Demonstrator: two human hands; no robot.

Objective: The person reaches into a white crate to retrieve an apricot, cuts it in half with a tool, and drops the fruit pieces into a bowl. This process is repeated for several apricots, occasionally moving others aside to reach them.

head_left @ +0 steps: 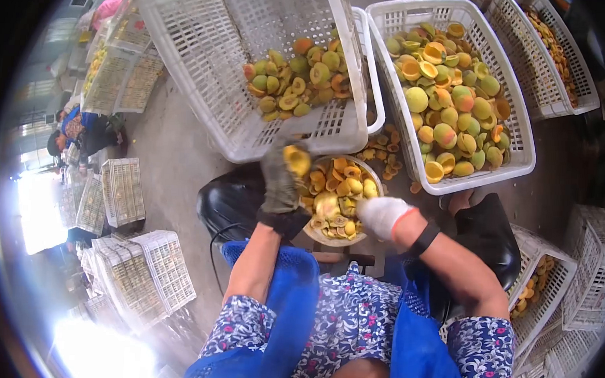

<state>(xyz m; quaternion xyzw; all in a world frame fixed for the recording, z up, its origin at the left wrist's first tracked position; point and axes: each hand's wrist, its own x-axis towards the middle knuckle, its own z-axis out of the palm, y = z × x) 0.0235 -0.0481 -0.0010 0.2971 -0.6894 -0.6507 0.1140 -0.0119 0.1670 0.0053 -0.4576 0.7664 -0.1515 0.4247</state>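
Observation:
My left hand (pixel 280 182), in a dark grey glove, closes around a hollowed yellow peach half (pixel 296 160) above the left rim of a round bowl (pixel 324 241). The bowl, between my knees, contains yellow peach halves and cut pieces (pixel 344 181). My right hand (pixel 382 217), in a white glove, is curled at the bowl's right rim. Its fingertips are smeared and partly hidden, so what it grips cannot be made out.
Ahead, a tilted white crate (pixel 198 74) holds cut peaches (pixel 298 76). To its right stands another crate (pixel 522 142) full of green-orange peaches (pixel 450 114). Scraps (pixel 385 147) lie on the floor between. More crates (pixel 151 270) stand left and right; people (pixel 80 126) are at far left.

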